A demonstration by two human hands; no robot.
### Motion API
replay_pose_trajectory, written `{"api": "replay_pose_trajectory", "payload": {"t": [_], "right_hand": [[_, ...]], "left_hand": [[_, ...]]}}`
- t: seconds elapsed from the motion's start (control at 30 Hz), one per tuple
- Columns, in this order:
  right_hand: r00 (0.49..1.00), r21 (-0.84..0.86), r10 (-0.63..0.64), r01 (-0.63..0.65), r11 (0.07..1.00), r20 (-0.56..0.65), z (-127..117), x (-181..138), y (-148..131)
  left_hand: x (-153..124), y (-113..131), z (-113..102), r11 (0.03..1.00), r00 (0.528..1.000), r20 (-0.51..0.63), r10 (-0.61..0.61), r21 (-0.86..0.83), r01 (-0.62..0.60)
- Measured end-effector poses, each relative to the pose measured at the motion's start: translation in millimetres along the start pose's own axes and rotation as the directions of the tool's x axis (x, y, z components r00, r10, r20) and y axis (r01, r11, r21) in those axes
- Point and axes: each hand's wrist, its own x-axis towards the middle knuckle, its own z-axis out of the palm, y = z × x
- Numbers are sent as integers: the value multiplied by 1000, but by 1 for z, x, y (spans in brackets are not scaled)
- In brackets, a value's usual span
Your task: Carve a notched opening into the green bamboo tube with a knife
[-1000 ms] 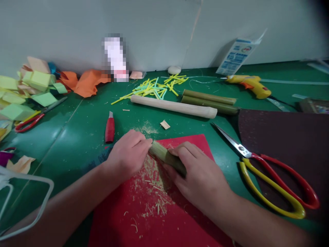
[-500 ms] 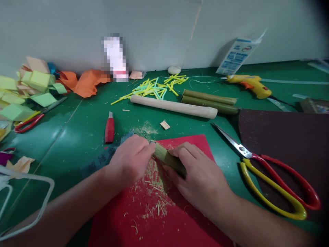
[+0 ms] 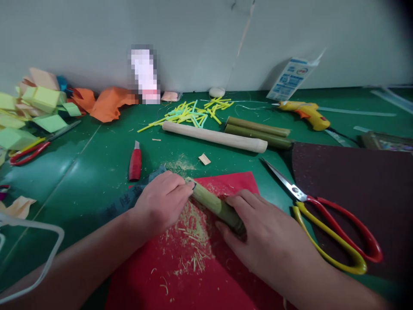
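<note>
A green bamboo piece (image 3: 213, 205) lies slanted over a red sheet (image 3: 200, 275) strewn with shavings (image 3: 191, 241). My right hand (image 3: 261, 239) is wrapped round its near end. My left hand (image 3: 163, 200) is closed at the far, pale end, fingers pinched against it; a blue-grey abrasive sheet (image 3: 129, 198) shows beneath this hand, and I cannot tell whether the fingers grip it.
A red-handled knife (image 3: 135, 162) lies left of the sheet. Red-and-yellow scissors (image 3: 322, 219) rest on a dark sheet (image 3: 355, 189) at right. Behind are a pale wooden rod (image 3: 214, 136), two bamboo tubes (image 3: 258, 129), yellow sticks (image 3: 190, 112), a glue gun (image 3: 305, 113) and paper scraps (image 3: 38, 112).
My right hand slid back along the bamboo toward me, baring more of the stick. My left hand stayed at the far end, and the view shifted slightly.
</note>
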Motion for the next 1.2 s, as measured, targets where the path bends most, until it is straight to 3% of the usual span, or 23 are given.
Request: {"api": "replay_pose_trajectory", "payload": {"t": [0.17, 0.3, 0.5, 0.7, 0.87, 1.2], "right_hand": [[999, 48, 38, -40, 998, 36, -2, -5, 5], [996, 103, 89, -90, 991, 16, 5, 1, 3], [993, 182, 118, -112, 977, -22, 13, 3, 1], [992, 153, 121, -117, 981, -18, 15, 4, -2], [991, 119, 127, -122, 985, -31, 15, 7, -9], [997, 161, 76, -79, 984, 24, 13, 0, -7]], "left_hand": [[3, -5, -1, 999, 999, 6, -43, -5, 43], [5, 5, 0, 1000, 1000, -20, -15, 16, 15], [-1, 29, 7, 999, 995, 97, 40, -23, -38], [6, 21, 1, 1000, 1000, 15, 26, 12, -26], [6, 27, -1, 999, 998, 16, 53, 0, -53], [-1, 2, -5, 1000, 1000, -5, 13, -28, -13]]}}
